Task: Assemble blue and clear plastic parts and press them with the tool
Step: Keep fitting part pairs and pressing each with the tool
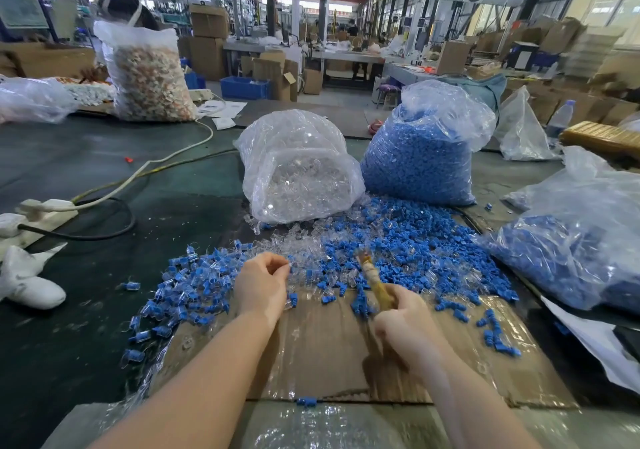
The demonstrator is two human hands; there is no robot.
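Note:
Loose blue parts and clear parts lie heaped on the table beyond a flat cardboard sheet. A pile of joined blue-and-clear pieces spreads to the left. My left hand hovers at the edge of the clear heap with curled fingers pinching a small clear part. My right hand grips a yellowish stick-like tool, blurred, its tip pointing up over the blue parts.
A bag of clear parts and a bag of blue parts stand behind the heaps. Another bag of blue parts lies at the right. A power strip with cables and white cloth sit at the left.

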